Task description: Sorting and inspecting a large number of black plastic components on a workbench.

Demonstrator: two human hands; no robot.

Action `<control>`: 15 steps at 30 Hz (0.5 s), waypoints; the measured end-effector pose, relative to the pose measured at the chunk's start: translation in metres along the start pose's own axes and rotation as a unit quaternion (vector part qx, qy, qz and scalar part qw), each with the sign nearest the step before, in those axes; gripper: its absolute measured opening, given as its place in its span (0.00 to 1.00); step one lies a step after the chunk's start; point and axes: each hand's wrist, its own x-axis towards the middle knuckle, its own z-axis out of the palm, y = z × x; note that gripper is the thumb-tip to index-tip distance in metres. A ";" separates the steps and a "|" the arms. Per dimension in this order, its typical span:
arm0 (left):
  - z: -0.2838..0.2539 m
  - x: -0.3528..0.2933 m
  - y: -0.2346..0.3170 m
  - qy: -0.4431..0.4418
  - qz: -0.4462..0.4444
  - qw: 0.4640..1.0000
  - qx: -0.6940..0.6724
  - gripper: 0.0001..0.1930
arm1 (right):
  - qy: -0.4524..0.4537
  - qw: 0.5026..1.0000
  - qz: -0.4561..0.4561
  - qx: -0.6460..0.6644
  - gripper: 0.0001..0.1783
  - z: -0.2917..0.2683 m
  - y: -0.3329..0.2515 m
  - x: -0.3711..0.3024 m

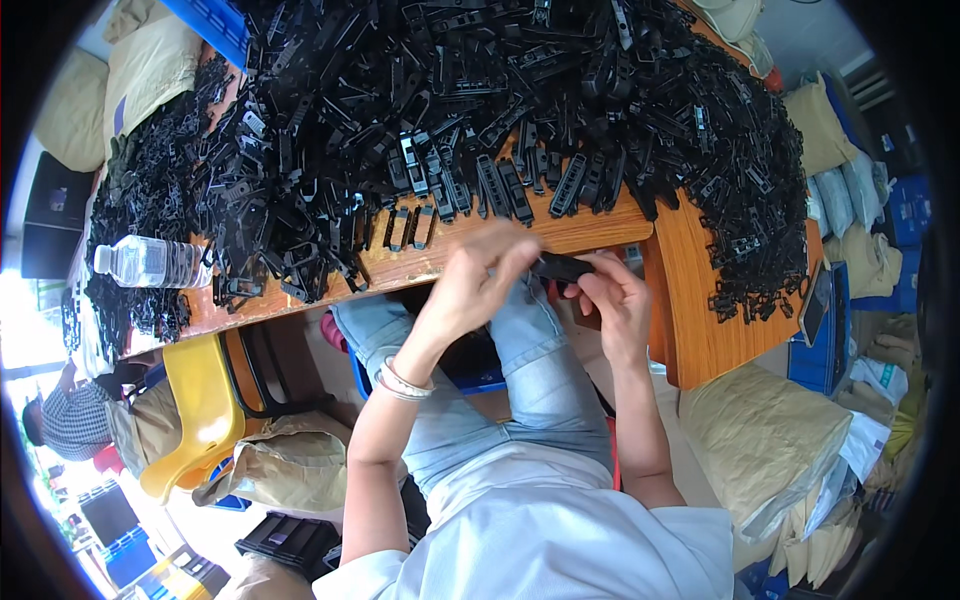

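Observation:
Over my lap, just off the table's front edge, my right hand (pixel 612 292) grips a small black plastic part (pixel 562 267) between thumb and fingers. Beside it on the left, my left hand (pixel 487 268) reaches toward the part's near end; its fingers are smeared by motion, so whether they hold anything is unclear. A large heap of long black plastic parts (pixel 400 90) covers the wooden table (pixel 622 222) beyond my hands. Closest to the left hand, a few small frame-like black parts (pixel 410 228) lie apart at the table edge.
A clear plastic bottle (pixel 155 263) lies on its side among small black parts at left. A yellow chair (pixel 205 405) stands below. Brown sacks (pixel 765 430) fill the right side. Under the table, a blue bin (pixel 487 384) sits between my legs. A blue crate (pixel 210 28) is at the far left.

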 end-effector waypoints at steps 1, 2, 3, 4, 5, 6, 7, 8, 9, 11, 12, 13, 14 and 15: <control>-0.004 0.008 -0.013 0.045 0.103 0.983 0.148 0.07 | 0.016 1.000 0.007 0.005 0.11 -0.006 0.003 0.000; -0.006 0.014 -0.010 0.044 0.123 0.949 0.287 0.09 | 0.018 1.000 0.010 0.008 0.11 -0.008 0.003 -0.001; -0.008 0.020 -0.005 0.042 0.140 0.896 0.420 0.11 | 0.017 1.000 0.010 0.008 0.11 -0.009 0.004 -0.001; -0.009 0.022 -0.011 0.000 0.165 0.839 0.518 0.15 | 0.007 1.000 0.016 -0.003 0.11 -0.010 0.005 -0.002; -0.011 0.025 -0.017 0.001 0.167 0.839 0.519 0.15 | -0.003 1.000 0.021 -0.013 0.11 -0.010 0.006 -0.001; -0.012 0.028 -0.021 -0.016 0.203 0.830 0.519 0.15 | -0.003 1.000 0.019 -0.013 0.11 -0.010 0.005 0.000; -0.014 0.029 -0.025 -0.033 0.238 0.820 0.519 0.15 | -0.010 1.000 0.019 -0.009 0.11 -0.010 0.005 0.002; -0.015 0.028 -0.027 -0.048 0.241 0.816 0.523 0.14 | -0.015 1.000 0.021 -0.006 0.11 -0.010 0.005 0.002; -0.016 0.028 -0.030 -0.048 0.242 0.816 0.523 0.14 | -0.014 1.000 0.020 -0.006 0.11 -0.009 0.005 0.003; -0.017 0.028 -0.033 -0.013 0.285 0.834 0.472 0.13 | -0.012 1.000 0.008 -0.014 0.11 -0.007 0.009 0.007; -0.017 0.028 -0.032 -0.012 0.285 0.834 0.472 0.13 | -0.012 1.000 0.008 -0.014 0.11 -0.007 0.010 0.010; -0.017 0.028 -0.031 0.072 0.290 0.863 0.406 0.13 | -0.020 1.000 0.000 -0.023 0.11 -0.006 0.010 0.012; -0.019 0.028 -0.029 0.156 0.291 0.882 0.337 0.13 | -0.028 0.999 -0.006 -0.031 0.11 -0.004 0.012 0.014; -0.013 0.029 -0.020 0.201 0.232 0.923 0.232 0.09 | -0.025 0.999 -0.005 -0.032 0.11 -0.003 0.011 0.016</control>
